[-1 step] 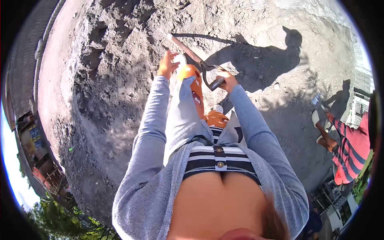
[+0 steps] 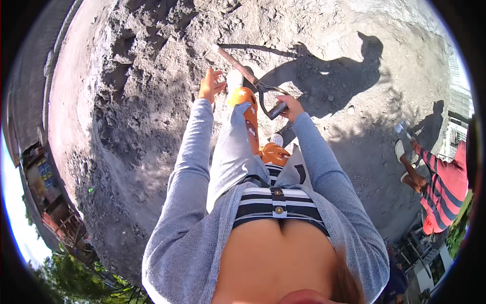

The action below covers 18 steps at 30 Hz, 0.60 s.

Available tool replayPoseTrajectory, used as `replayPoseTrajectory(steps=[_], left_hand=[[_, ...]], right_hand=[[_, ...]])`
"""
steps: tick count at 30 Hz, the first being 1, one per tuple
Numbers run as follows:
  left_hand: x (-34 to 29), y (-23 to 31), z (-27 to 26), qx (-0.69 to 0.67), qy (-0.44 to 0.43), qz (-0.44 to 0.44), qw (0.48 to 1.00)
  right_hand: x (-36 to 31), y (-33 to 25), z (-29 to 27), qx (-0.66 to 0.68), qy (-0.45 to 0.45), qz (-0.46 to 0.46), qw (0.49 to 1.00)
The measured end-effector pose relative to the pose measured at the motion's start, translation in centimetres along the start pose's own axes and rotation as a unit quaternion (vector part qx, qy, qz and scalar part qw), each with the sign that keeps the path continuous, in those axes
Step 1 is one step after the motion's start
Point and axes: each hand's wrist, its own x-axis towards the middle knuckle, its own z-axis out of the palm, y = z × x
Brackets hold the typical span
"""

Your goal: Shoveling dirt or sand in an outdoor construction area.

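The long-handled shovel with a wooden shaft and dark D-shaped grip (image 2: 253,83) slants over the grey, lumpy sand pile (image 2: 152,76), blade end up beyond the grip and pretty much lost in the sand, so hard to make out. The right hand (image 2: 289,108) is wrapped tight around the grip, arm stretched forward in a grey sleeve. The left hand (image 2: 210,85) hangs just left of the shaft, fingers spread, holding nothing. Far right of the shovel, another person in a red striped shirt (image 2: 445,190) is cut off by the rim.
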Motion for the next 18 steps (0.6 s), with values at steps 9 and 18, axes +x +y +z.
replayPoseTrajectory(steps=[9,18], left_hand=[[21.7,-10.0,0.2,0.02,0.023,-0.251,0.968],[36.3,-11.6,3.5,-0.126,0.195,-0.338,0.912]], right_hand=[[8.0,8.1,-10.6,0.122,0.292,0.14,0.938],[-2.1,-4.8,8.9,0.195,0.492,0.046,0.847]])
